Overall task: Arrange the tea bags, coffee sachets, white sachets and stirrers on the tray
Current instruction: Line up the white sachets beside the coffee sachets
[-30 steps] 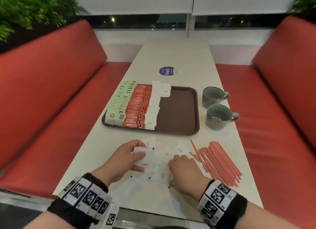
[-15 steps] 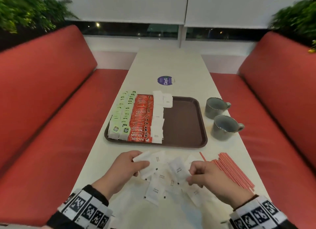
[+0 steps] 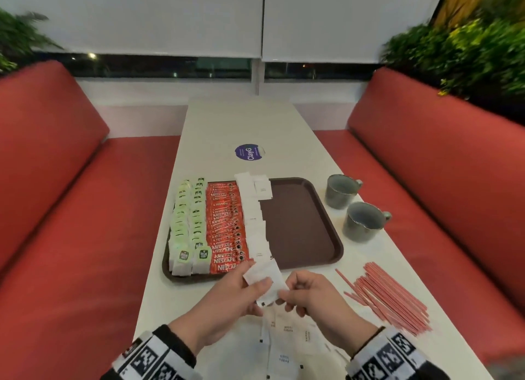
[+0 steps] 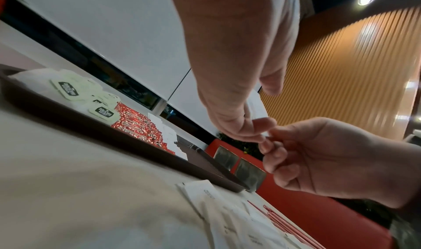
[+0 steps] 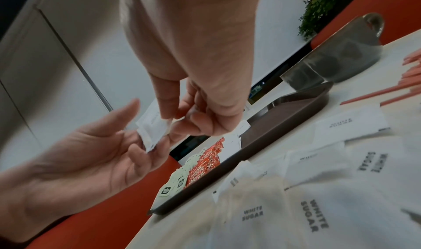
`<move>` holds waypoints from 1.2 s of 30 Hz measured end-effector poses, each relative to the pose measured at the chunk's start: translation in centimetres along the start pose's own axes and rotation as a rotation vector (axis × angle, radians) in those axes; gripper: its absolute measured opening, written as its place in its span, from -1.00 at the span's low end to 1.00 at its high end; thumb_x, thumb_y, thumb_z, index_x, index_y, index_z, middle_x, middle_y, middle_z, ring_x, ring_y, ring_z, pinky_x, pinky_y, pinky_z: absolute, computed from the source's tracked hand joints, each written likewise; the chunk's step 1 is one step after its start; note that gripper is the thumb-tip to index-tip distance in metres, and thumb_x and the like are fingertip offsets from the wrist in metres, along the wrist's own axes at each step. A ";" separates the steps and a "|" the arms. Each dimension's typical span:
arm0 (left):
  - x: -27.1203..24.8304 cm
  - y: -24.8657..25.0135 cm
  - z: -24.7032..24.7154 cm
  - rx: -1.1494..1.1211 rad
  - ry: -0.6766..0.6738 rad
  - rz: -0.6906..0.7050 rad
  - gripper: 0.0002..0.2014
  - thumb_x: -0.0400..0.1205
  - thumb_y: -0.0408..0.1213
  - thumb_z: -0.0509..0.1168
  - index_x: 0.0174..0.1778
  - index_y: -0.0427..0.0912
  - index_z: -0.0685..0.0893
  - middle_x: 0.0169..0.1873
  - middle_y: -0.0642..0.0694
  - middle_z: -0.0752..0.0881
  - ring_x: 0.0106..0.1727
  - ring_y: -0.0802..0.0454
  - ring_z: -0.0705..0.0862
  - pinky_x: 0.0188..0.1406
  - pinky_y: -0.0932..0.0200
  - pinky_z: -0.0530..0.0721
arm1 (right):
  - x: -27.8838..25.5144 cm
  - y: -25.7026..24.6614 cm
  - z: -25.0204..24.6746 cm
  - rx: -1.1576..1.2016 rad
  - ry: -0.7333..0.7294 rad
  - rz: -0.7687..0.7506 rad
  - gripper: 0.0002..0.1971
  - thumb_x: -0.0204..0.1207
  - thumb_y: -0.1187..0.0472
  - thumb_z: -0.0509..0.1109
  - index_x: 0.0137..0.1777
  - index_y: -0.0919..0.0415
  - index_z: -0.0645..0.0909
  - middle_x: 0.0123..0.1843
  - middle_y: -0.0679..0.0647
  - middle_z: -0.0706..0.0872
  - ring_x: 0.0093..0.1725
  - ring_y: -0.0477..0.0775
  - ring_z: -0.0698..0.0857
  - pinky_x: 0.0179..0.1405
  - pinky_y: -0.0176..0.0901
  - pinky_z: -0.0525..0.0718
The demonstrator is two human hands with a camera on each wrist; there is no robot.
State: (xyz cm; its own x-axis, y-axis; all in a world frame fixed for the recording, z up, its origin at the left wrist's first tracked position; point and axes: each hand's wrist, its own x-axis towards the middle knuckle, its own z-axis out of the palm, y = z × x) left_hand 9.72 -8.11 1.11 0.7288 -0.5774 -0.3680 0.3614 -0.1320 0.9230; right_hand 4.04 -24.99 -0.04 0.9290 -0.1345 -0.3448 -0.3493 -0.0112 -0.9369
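A brown tray point(image 3: 301, 223) carries two rows of green tea bags point(image 3: 189, 223), a row of red coffee sachets point(image 3: 225, 226) and a column of white sachets point(image 3: 254, 223); its right half is bare. Just in front of the tray's near edge, my left hand point(image 3: 257, 290) holds a few white sachets point(image 3: 262, 274) between thumb and fingers. My right hand point(image 3: 285, 294) pinches the lower edge of one of them point(image 5: 152, 128) with thumb and forefinger. More loose white sachets point(image 3: 287, 348) lie on the table under my hands. Red stirrers point(image 3: 389, 297) lie in a heap to the right.
Two grey cups point(image 3: 341, 190) point(image 3: 365, 222) stand to the right of the tray. A round purple sticker point(image 3: 249, 152) sits on the white table point(image 3: 227, 118) beyond it. Red benches point(image 3: 71, 237) run along both sides.
Both hands have risen off the table and come together. The left hand keeps its sachets, and the right hand has brought a sachet up to them. The view has tilted up.
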 end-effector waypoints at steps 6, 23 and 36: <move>1.0 0.3 -0.4 0.235 0.168 0.083 -0.67 0.63 -0.41 0.30 0.23 0.07 0.55 -0.08 -0.11 0.77 -0.35 0.05 0.57 -0.32 0.15 0.59 | 0.8 -0.2 0.4 -0.232 0.016 -0.084 -0.75 0.43 0.26 0.53 -0.36 0.13 0.51 -0.39 0.03 0.66 -0.43 -0.14 0.55 -0.44 -0.41 0.44; 4.9 1.8 4.1 0.258 0.449 0.071 -0.73 0.68 -0.35 0.22 0.16 0.15 0.54 -0.07 -0.04 0.74 -0.25 0.03 0.72 0.04 -0.04 0.71 | 5.9 -2.5 -8.3 -0.333 0.015 -0.228 -0.71 0.50 0.29 0.46 -0.42 0.10 0.52 -0.55 -0.14 0.54 -0.54 -0.25 0.42 -0.46 -0.44 0.41; 4.4 1.3 -0.4 0.016 0.714 0.045 -0.73 0.59 -0.50 0.34 0.01 0.01 0.59 -0.06 0.02 0.76 -0.33 0.10 0.76 -0.44 0.35 0.67 | 23.1 -7.3 -8.1 -0.440 0.168 -0.098 -0.78 0.48 0.33 0.42 -0.39 0.19 0.56 -0.50 0.06 0.62 -0.52 -0.02 0.49 -0.50 -0.23 0.44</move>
State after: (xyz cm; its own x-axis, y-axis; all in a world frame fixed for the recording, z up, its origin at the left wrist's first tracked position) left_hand 13.61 -10.46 0.63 0.9476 0.0850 -0.3079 0.3171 -0.1353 0.9387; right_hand 27.06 -36.00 -0.72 0.9403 -0.2695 -0.2078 -0.3131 -0.4457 -0.8387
